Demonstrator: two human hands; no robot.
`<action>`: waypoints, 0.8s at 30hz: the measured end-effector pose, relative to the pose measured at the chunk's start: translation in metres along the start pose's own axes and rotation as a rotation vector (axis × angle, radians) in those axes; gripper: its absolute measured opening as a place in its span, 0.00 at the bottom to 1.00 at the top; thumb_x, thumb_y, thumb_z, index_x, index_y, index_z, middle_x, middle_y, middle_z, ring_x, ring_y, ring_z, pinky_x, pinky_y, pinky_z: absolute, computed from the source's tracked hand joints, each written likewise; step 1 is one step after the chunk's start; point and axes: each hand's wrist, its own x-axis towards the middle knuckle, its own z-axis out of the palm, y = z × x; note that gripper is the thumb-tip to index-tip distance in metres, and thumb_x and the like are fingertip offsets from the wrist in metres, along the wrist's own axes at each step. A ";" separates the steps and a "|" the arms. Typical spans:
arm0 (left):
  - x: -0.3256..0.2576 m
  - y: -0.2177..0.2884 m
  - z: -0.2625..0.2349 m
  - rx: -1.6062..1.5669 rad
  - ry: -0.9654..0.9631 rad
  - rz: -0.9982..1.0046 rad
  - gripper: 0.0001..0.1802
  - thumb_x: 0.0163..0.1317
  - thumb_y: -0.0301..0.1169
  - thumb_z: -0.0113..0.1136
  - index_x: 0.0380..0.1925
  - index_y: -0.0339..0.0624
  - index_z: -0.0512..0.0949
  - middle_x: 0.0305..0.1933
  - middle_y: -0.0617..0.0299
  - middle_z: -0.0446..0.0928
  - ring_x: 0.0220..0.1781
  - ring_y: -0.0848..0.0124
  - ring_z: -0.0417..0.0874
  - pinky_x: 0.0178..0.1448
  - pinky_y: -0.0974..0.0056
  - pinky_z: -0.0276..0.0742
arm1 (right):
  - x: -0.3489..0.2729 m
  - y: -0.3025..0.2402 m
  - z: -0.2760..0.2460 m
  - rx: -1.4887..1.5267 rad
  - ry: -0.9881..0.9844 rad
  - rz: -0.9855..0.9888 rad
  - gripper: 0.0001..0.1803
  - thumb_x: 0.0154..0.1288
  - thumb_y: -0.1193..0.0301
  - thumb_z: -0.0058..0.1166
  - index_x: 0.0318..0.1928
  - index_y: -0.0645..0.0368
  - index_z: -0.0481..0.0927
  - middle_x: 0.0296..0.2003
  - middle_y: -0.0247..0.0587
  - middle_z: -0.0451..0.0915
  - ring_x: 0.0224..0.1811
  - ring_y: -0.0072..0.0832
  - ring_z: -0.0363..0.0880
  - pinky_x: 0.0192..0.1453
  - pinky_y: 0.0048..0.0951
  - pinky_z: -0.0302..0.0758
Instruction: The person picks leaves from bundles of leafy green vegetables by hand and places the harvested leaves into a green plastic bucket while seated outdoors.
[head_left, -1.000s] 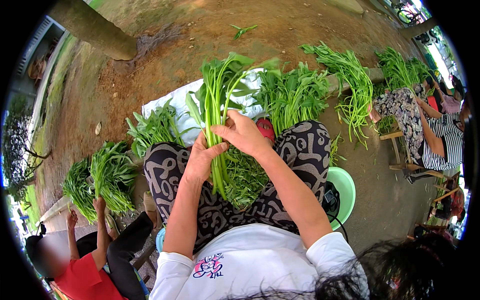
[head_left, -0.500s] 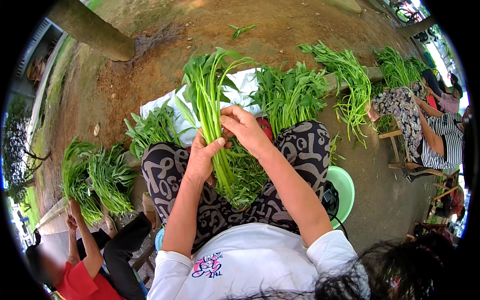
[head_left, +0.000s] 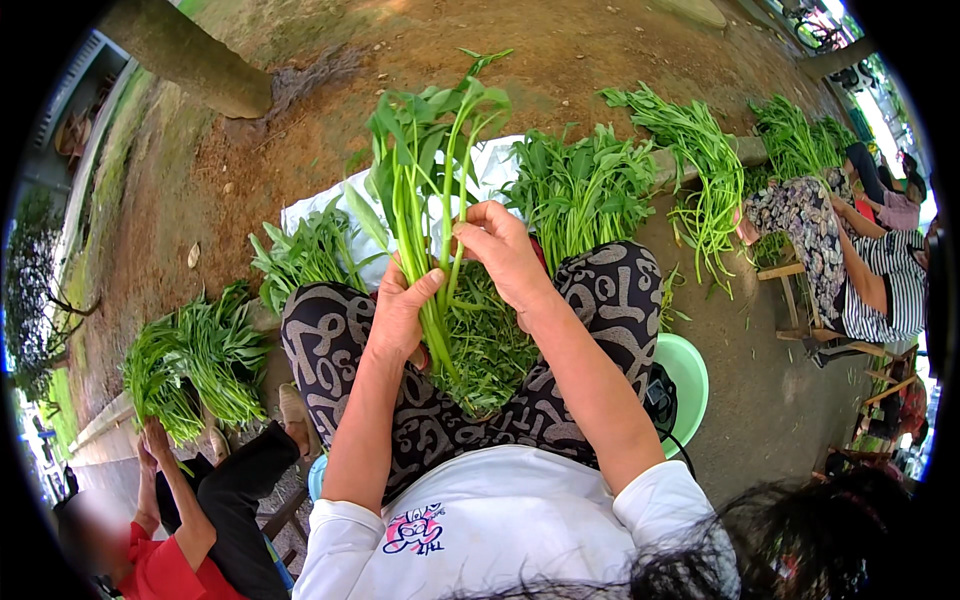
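My left hand (head_left: 402,312) is closed around a bunch of long green water spinach stalks (head_left: 406,205), held upright above my lap with the leaves at the top. My right hand (head_left: 503,254) pinches a single stalk (head_left: 449,196) at the bunch's right side, slightly apart from the rest. Beneath both hands, between my knees, lies a heap of loose green leaves and trimmings (head_left: 492,352). The lower ends of the stalks reach down to this heap. My left fingers are partly hidden behind the stalks.
Leafy piles lie left (head_left: 312,250) and right (head_left: 583,190) on a white sheet (head_left: 478,165). A green basin (head_left: 690,385) stands by my right leg. A person in red (head_left: 180,568) sits at lower left near more greens (head_left: 225,355); another in stripes (head_left: 885,285) sits at right.
My right hand has shifted slightly right and up with a stalk, opening a gap from the bunch. The bunch now fans out wider. The neighbour's hands at lower left have lowered a little.
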 end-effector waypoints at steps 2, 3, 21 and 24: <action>0.000 0.003 0.001 -0.020 0.031 0.017 0.23 0.59 0.25 0.62 0.54 0.44 0.69 0.44 0.63 0.76 0.39 0.70 0.79 0.46 0.64 0.79 | -0.001 -0.004 0.001 0.054 0.020 0.036 0.08 0.65 0.74 0.51 0.41 0.66 0.71 0.34 0.41 0.77 0.32 0.23 0.77 0.36 0.25 0.77; 0.000 0.003 0.000 -0.032 0.036 0.024 0.21 0.59 0.25 0.63 0.52 0.44 0.69 0.42 0.63 0.76 0.39 0.70 0.79 0.47 0.62 0.80 | -0.001 -0.005 0.000 0.061 0.013 0.038 0.08 0.65 0.74 0.50 0.42 0.66 0.70 0.34 0.41 0.77 0.31 0.23 0.77 0.36 0.25 0.77; -0.002 -0.005 -0.001 0.040 0.053 0.033 0.24 0.58 0.24 0.65 0.53 0.45 0.68 0.39 0.65 0.76 0.39 0.71 0.78 0.46 0.66 0.76 | 0.007 0.001 0.005 0.010 0.057 0.053 0.17 0.59 0.69 0.62 0.44 0.66 0.74 0.31 0.34 0.75 0.30 0.17 0.71 0.33 0.21 0.68; 0.001 -0.005 -0.008 0.043 -0.006 0.068 0.17 0.60 0.28 0.63 0.47 0.44 0.69 0.39 0.64 0.75 0.40 0.72 0.76 0.50 0.64 0.72 | 0.010 -0.002 -0.002 0.020 0.083 0.013 0.11 0.63 0.69 0.57 0.41 0.63 0.75 0.28 0.31 0.73 0.29 0.16 0.70 0.31 0.20 0.66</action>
